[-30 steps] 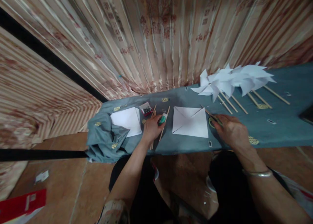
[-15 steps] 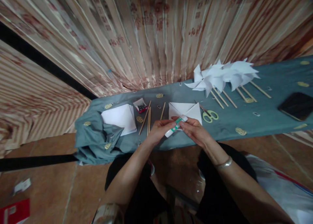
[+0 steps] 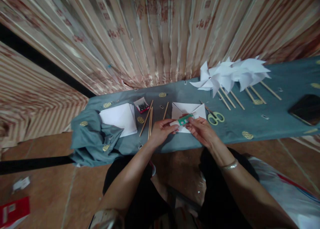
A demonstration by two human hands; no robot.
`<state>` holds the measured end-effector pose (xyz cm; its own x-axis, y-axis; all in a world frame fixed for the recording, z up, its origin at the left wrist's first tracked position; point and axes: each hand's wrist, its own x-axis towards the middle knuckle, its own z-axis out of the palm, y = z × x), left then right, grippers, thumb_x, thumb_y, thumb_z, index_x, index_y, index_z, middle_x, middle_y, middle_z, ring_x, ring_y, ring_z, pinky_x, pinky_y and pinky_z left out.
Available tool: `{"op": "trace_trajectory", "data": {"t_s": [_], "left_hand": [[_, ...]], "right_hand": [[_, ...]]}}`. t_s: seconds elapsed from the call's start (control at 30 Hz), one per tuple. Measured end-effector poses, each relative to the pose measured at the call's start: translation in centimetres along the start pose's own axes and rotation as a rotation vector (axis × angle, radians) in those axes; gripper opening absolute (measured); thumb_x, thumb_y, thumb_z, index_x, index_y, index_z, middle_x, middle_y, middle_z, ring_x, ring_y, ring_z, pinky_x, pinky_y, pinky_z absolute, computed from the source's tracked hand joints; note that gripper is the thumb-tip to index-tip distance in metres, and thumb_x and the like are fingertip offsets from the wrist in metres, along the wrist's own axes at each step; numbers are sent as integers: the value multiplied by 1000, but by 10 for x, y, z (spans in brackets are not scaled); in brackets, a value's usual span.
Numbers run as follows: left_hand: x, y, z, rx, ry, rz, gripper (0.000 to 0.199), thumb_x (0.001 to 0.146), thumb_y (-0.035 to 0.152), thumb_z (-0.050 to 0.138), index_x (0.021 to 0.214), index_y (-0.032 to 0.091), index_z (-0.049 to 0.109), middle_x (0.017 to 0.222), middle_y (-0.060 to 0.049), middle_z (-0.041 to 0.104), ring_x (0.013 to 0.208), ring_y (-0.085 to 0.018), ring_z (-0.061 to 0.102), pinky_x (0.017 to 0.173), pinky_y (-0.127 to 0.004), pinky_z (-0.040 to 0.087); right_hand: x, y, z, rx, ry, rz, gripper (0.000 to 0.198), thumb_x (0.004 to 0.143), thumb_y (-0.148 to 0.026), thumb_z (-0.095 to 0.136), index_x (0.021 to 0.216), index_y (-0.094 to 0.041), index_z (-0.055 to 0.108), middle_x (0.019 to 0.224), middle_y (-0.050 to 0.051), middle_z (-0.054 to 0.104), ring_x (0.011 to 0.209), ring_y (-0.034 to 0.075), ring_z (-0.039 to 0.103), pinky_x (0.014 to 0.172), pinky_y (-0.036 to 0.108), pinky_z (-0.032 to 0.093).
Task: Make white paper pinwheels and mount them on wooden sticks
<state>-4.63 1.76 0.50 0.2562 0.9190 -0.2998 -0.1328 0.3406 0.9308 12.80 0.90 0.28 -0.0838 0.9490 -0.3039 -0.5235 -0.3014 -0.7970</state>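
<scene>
A white and green glue stick [image 3: 184, 120] lies slantwise between my hands, above a square of white paper [image 3: 180, 108] with cuts running in from its corners. My left hand [image 3: 161, 130] is closed on the white left end. At the other end, the fingers of my right hand [image 3: 201, 129] pinch the stick. Just right of the paper rest scissors with pale green handles [image 3: 216, 118]. Wooden sticks [image 3: 150, 119] lie to the left of my left hand, with a single one [image 3: 166, 111] nearer the paper.
Several white paper pinwheels [image 3: 232, 74] on sticks lie at the back right. A dark phone-like object [image 3: 306, 109] is at far right. Leftward are a small box of dark pins [image 3: 142, 106] and stacked white paper [image 3: 118, 117] on the teal cloth [image 3: 232, 129]. A curtain [image 3: 160, 39] hangs behind.
The glue stick has turned a little and tilts less steeply. My left hand has shifted along its white end. The whole view has moved slightly.
</scene>
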Motion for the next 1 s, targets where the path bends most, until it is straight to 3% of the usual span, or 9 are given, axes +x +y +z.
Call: {"op": "trace_trajectory", "data": {"t_s": [0.17,0.33,0.47,0.67,0.8,0.93,1.0], "left_hand": [[2,4,-17,215,45,83,40,70,35,76,103,13,73,79,-4,73,64,-13,63,64,-26,52],[6,12,-43,840,184,392,29,77,17,68,106,18,72,105,-7,71,87,-17,65,84,-32,53],[10,13,-51,1156,201,432,34,79,12,62,112,17,69,112,-10,66,103,-22,64,95,-37,52],[13,16,-52,1282,183,358,40,77,10,61,116,16,67,117,-10,63,104,-22,66,96,-36,53],[6,24,-49,1338,191,362,39,80,20,65,120,17,64,122,-11,60,107,-24,65,96,-39,53],[-1,30,-37,1374,244,470,37,86,29,62,120,15,63,123,-14,59,115,-28,59,101,-42,49],[-2,28,-24,1379,198,533,34,90,29,57,120,14,63,122,-14,60,118,-28,57,104,-43,47]], "right_hand": [[4,-11,-5,87,107,-39,30,57,-37,91,76,-19,75,72,-1,73,56,6,60,51,15,50],[6,-21,-11,214,173,-79,33,57,-37,92,71,-20,67,57,-8,61,47,3,52,52,14,51],[5,-23,-19,197,199,-71,35,58,-39,91,75,-22,66,61,-8,63,52,5,57,55,16,53],[5,-25,-31,139,158,-89,30,65,-42,87,80,-24,67,65,-7,65,53,6,58,51,16,51],[4,-27,-36,156,202,-82,33,65,-45,86,84,-24,70,68,-5,68,56,7,61,58,19,56],[3,-28,-42,140,229,-34,33,67,-47,84,86,-24,69,66,-5,69,54,9,62,54,20,55],[2,-29,-45,146,197,-7,34,66,-48,85,86,-24,69,63,-6,67,52,8,60,48,18,52]]}}
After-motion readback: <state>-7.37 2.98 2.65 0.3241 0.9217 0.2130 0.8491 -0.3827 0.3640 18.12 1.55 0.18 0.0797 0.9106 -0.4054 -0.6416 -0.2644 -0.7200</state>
